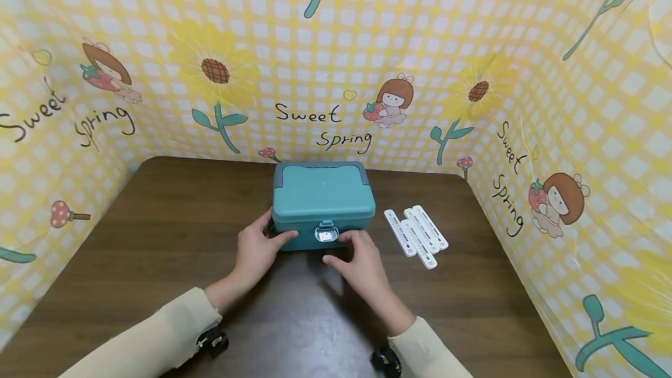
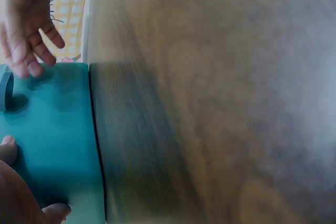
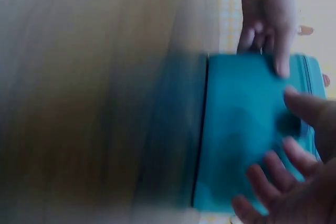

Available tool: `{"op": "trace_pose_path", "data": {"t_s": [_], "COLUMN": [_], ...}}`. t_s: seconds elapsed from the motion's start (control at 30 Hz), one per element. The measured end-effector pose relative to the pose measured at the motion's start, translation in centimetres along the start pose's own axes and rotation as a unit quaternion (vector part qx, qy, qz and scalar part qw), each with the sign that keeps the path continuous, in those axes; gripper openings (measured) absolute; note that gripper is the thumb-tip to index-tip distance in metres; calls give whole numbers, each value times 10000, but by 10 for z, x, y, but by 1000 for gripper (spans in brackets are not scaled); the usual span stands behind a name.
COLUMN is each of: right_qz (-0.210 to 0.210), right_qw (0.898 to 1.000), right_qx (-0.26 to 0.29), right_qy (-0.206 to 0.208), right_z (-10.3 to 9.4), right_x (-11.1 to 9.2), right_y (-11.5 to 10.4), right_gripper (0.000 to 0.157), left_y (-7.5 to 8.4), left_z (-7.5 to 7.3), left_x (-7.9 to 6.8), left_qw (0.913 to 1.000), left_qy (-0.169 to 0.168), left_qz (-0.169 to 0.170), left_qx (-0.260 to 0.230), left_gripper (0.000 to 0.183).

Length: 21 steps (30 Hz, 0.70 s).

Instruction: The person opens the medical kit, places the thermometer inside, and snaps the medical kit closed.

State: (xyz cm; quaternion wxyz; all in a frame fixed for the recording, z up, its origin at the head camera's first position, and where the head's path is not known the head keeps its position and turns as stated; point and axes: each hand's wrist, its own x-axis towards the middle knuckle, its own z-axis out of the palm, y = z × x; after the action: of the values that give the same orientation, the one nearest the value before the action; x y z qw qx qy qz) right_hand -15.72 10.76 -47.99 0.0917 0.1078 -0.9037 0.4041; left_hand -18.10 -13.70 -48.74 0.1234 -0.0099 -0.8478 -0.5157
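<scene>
A teal box (image 1: 324, 191) with a closed lid and grey corners stands at the middle of the table. On its front is a shiny clear latch (image 1: 326, 232). My left hand (image 1: 255, 252) holds the box's left end, its thumb on the front face and its fingers round the side. Just right of the latch, my right hand (image 1: 364, 262) has its fingertips close at the front face, thumb apart from the fingers. In the right wrist view the right hand's fingers (image 3: 262, 182) are spread and bent loosely in front of the box, with nothing between them.
Several slim white printed strips (image 1: 400, 232) lie side by side on the dark wooden table (image 1: 184, 220), right of the box. A yellow checked cloth (image 1: 315, 63) with flower and girl prints hangs behind the table and along both sides.
</scene>
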Motion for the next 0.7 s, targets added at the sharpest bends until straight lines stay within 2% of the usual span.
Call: {"op": "trace_pose_path", "data": {"t_s": [0.07,0.17,0.27,0.4,0.57,0.7], "right_qz": [-356,-854,-1052,-1030,-986,-940], "right_qw": [9982,9911,9863,9855,9887,9935], "right_qx": [-362,-881,-1100,-1106,-1068,-644], "right_qy": [-315,-516,-632,-769,-364,-24], "right_z": [-12,-30,-49,-74,-89,-88], "right_x": [0,2,8,17,30,37], "right_y": [9,21,30,40,52,58], "right_gripper": [39,32,26,19,30,42], "left_y": [-1,-3,-4,-5,-6,-9], "left_z": [-1,-2,-6,-7,-9,-10], "left_x": [0,1,3,4,4,4], "left_qw": [10000,9999,9998,9997,9997,9995], "left_qy": [-7,-51,-126,-180,-169,-259], "left_qz": [-39,-90,-124,-56,122,130], "left_qx": [0,-11,-58,-170,-155,-119], "left_gripper": [85,84,84,80,76,74]}}
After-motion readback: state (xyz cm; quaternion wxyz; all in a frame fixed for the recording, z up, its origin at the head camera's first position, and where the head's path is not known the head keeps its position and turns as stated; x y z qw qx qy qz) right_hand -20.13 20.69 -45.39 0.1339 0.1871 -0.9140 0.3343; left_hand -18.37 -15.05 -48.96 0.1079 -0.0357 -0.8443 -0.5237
